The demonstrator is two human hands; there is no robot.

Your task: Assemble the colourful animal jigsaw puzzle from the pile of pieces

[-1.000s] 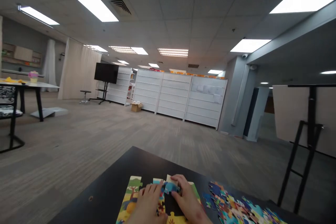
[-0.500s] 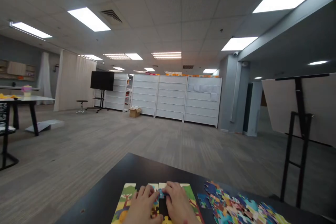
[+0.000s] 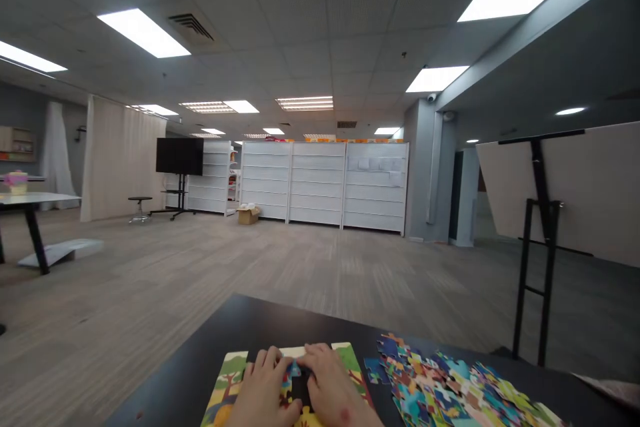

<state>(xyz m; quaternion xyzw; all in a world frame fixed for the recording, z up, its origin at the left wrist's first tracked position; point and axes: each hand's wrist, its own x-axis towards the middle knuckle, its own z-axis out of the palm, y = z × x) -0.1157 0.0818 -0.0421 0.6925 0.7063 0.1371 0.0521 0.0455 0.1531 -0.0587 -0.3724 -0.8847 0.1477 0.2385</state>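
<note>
A jigsaw puzzle (image 3: 226,377) with a green, yellow and cream picture lies on the black table, partly assembled, a dark gap showing near its middle. My left hand (image 3: 264,387) rests on its left half, fingers laid out and thumb spread by the gap. On the right half lies my right hand (image 3: 333,383), its fingers stretched toward the upper edge and thumb apart. Between the two index fingertips is a small blue puzzle piece (image 3: 295,368), at the top of the gap; both hands appear to touch it. My palms hide much of the picture.
A heap of loose colourful puzzle pieces (image 3: 440,383) covers the table right of the puzzle. The black table's (image 3: 240,320) far corner points forward. A board on a black stand (image 3: 535,280) stands to the right; white shelving (image 3: 317,183) lines the back.
The view has turned slightly right, so everything sits farther left. Both hands stay on the puzzle around the blue piece, with only small finger shifts.
</note>
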